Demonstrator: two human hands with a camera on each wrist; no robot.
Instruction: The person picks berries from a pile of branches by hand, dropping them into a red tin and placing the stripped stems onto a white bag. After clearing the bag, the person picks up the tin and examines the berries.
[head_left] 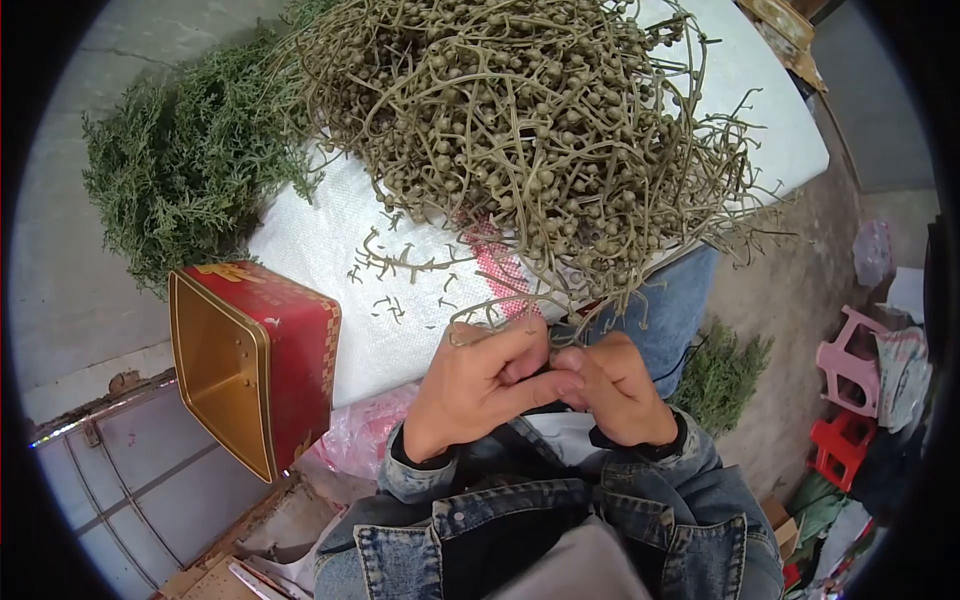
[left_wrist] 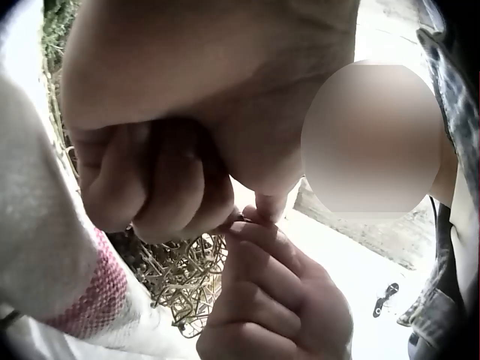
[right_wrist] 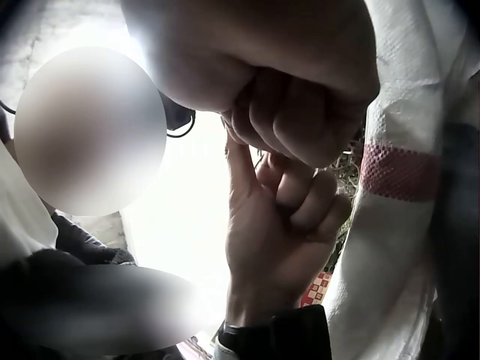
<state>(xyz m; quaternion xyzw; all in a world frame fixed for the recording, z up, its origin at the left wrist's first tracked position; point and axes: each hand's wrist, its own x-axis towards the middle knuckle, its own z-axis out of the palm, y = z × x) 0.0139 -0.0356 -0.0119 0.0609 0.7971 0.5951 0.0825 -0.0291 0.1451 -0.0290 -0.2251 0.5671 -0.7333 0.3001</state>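
Close together in front of the chest, both hands work on a thin dried stem that bears small round knobs. The left hand has its fingers curled round the stem, and its thumb reaches across to the right hand. Thumb and fingertips of the right hand pinch at the same spot. In the left wrist view the fingertips of the two hands meet; most of the stem there is hidden. Just beyond the hands a big heap of knobbly stems lies on a white woven sack.
Short stem bits lie scattered on the sack. At the left a red tin with a gold inside lies on its side, beside green leafy sprigs. More greenery is on the floor at right, near pink and red stools.
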